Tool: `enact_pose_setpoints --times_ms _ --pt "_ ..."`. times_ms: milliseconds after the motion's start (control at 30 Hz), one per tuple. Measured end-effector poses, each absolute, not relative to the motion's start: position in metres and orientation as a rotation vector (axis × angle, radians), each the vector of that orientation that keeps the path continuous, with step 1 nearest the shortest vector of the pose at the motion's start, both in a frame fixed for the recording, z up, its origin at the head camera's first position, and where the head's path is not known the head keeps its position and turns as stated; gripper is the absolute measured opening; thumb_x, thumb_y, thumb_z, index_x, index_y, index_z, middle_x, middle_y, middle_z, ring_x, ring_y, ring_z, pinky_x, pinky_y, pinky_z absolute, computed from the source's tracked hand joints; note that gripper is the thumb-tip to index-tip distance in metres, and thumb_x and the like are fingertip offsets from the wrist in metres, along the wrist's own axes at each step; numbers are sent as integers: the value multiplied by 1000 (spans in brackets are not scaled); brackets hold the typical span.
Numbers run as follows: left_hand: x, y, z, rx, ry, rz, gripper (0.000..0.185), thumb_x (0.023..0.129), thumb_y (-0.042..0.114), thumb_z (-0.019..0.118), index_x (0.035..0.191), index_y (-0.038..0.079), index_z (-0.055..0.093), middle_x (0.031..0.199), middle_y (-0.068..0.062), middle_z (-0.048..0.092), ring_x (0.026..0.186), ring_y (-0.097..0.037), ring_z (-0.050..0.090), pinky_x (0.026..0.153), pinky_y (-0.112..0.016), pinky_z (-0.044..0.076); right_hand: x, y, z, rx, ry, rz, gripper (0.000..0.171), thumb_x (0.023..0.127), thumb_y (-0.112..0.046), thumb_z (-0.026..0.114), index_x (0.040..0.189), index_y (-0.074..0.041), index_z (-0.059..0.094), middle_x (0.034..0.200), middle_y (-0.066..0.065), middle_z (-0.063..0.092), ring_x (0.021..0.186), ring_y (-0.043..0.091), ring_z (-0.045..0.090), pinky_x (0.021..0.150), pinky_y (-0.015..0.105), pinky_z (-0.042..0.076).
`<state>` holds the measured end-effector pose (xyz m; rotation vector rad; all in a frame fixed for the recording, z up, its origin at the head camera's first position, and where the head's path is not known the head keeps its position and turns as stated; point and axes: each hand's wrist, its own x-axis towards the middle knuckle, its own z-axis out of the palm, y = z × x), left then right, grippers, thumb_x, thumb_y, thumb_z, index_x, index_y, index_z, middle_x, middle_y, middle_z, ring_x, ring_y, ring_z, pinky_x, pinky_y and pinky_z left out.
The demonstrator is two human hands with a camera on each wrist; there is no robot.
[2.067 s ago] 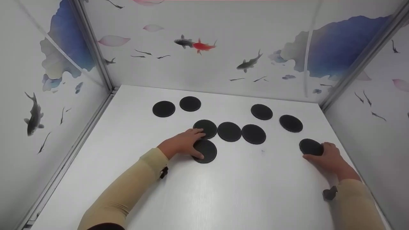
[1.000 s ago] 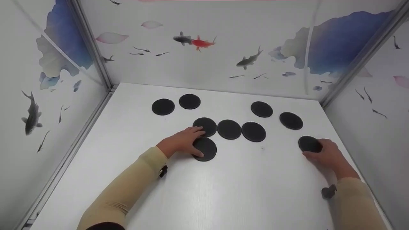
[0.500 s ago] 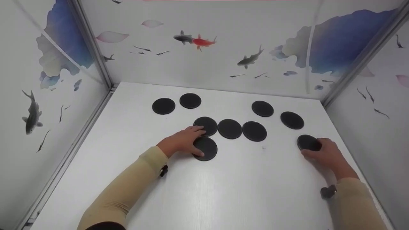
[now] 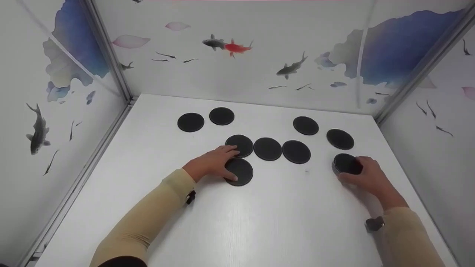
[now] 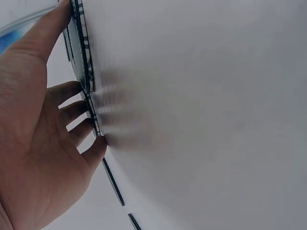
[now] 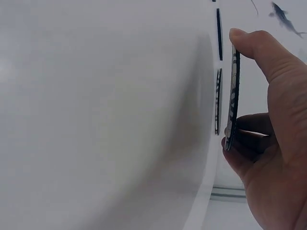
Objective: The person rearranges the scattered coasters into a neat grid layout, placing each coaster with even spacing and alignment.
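My left hand [image 4: 213, 163] rests across two flat black round coasters. Its fingers lie on the far coaster [image 4: 243, 144], and its thumb is on the near coaster [image 4: 241, 170]. In the left wrist view, the left hand [image 5: 48, 124] touches the edges of these thin discs. My right hand [image 4: 369, 176] pinches another black coaster [image 4: 348, 163] between thumb and fingers. The right wrist view shows this coaster [image 6: 233, 96] edge-on and raised off the table, with a patterned rim, in the right hand [image 6: 273, 129].
Two coasters continue the row rightward: a middle coaster [image 4: 268, 149] and an end coaster [image 4: 296, 151]. Others lie at the back left [image 4: 190, 122], [image 4: 222, 116] and back right [image 4: 305, 125], [image 4: 340, 139]. Printed walls [image 4: 237, 81] enclose the white table [image 4: 259, 222] on three sides.
The right hand has lifted its coaster from the table and shifted it left, mostly within the last half second. My left hand stays on the same two coasters.
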<state>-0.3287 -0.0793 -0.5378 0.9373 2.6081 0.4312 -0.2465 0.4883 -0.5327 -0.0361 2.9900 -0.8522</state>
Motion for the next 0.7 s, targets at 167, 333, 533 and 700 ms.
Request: enact_pose_setpoints --times_ms 167,333,533,700 --pt "-330 -79 -539 940 2607 432 106 93 64 82 175 16 35 184 -6 22 169 -30 18 133 -49 27 -247 467 -530 -132 3007 -835 90 94 -45 88 152 13 50 149 36 50 135 51 47 112 70 43" --pt "-329 -79 -537 927 2606 439 105 93 63 83 174 16 35 183 -6 23 169 -30 18 133 -51 28 -249 445 -526 -219 3019 -801 92 95 -41 88 155 15 47 156 38 45 143 54 41 119 72 38" --pt "-328 -80 -536 925 2603 442 105 93 63 83 174 16 35 183 -5 23 169 -30 18 133 -50 28 -249 421 -526 -274 3015 -811 88 94 -39 90 153 13 51 154 35 48 142 52 43 118 71 40" --pt "-327 -80 -535 925 2595 460 104 94 61 83 174 15 36 183 -7 23 169 -31 19 133 -52 28 -249 404 -529 -348 3017 -831 82 93 -38 91 150 11 55 153 34 50 142 50 44 116 68 41"
